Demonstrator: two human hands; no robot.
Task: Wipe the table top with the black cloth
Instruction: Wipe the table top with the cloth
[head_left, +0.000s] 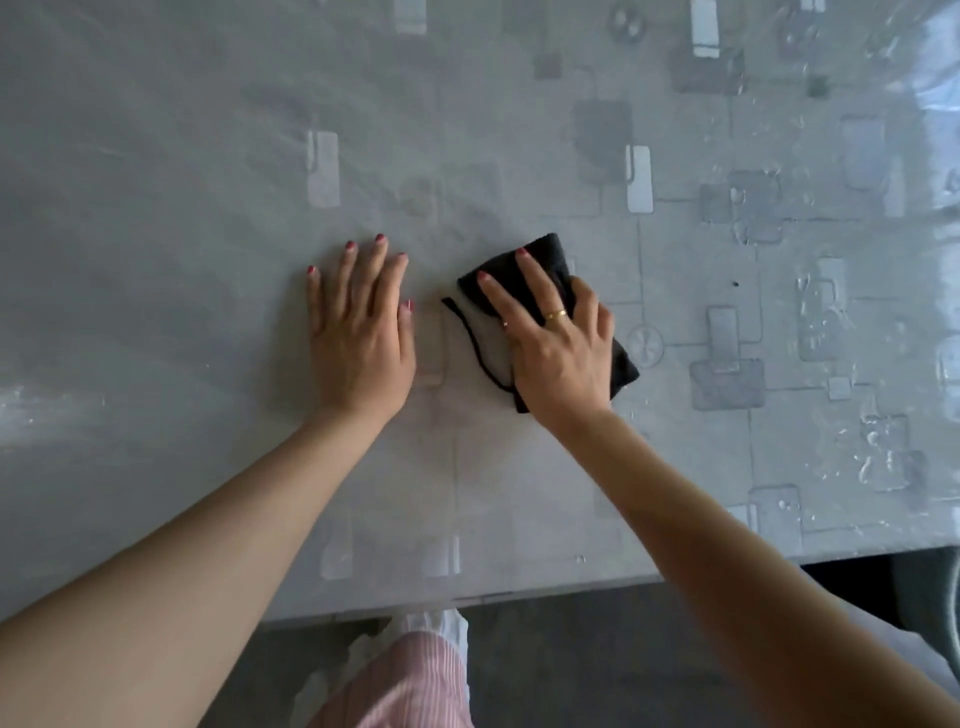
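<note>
1. While the right hand (558, 338) presses down on the black cloth (545, 260), the cloth sits mid-tabletop, just right of centre of view.
2. Right hand state: index and middle fingers straight and flat on the cloth, the outer fingers curled at its right edge; looks like a partial grip, but hard to tell from this angle.
3. Cloth is folded, long axis running roughly 11 o'clock to 5 o'clock, in line with the right forearm. Cloth shows past the fingertips at 12 o'clock and beyond the heel of the hand at 4 o'clock. A thin black edge loops out at 9 o'clock from the hand.
4. Left hand (361, 332) holds nothing: fingers straight and spread, palm flat on the tabletop (208, 156), near the cloth at its 9 o'clock, not touching it.
5. Key relation: cloth is directly under the right hand, so that hand is the wiping one; left hand only braces.
6. Judgement: wiping is in progress. Unwiped-looking surface lies at 12 and 3 o'clock, where the plastic cover shows glare and wrinkles.
7. Risk: the loose edge loop could drag or unfold on a leftward stroke.
</note>
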